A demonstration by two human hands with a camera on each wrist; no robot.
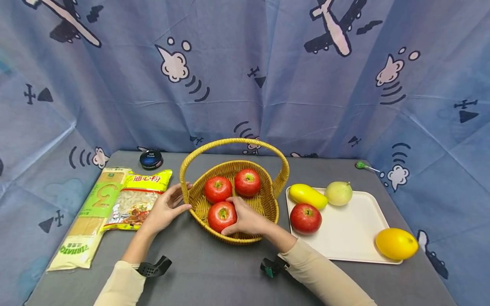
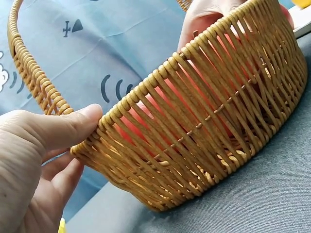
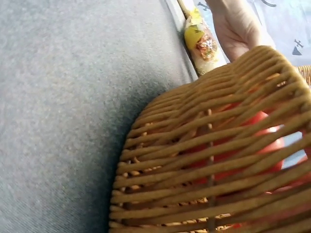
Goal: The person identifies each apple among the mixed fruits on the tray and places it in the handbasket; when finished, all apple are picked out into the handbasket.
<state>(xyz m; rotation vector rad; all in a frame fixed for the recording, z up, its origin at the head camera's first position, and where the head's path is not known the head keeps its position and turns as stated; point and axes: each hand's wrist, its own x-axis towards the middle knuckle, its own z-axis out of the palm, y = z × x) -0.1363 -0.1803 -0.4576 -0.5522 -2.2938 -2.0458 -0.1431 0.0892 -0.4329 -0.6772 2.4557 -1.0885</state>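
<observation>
A yellow wicker basket [image 1: 231,239] with a tall arched handle stands mid-table. Inside it are three red apples: one at the back left [image 1: 217,189], one at the back right [image 1: 247,182] and a front apple [image 1: 221,217]. My right hand [image 1: 249,217] reaches in over the near right rim and holds the front apple, thumb and fingers around its side. At the basket's left end, my left hand [image 1: 162,211] pinches the rim near the handle's foot. In the left wrist view its thumb [image 2: 87,116] lies against the rim, with the other fingers below.
Left of the basket lie a macaroni bag [image 1: 134,199] and a long noodle packet [image 1: 89,216], with a tuna can [image 1: 151,160] behind. To the right, a white tray [image 1: 348,238] carries a red apple [image 1: 305,219], a pear [image 1: 339,193] and two yellow fruits. A green lollipop [image 1: 360,165] lies farther back.
</observation>
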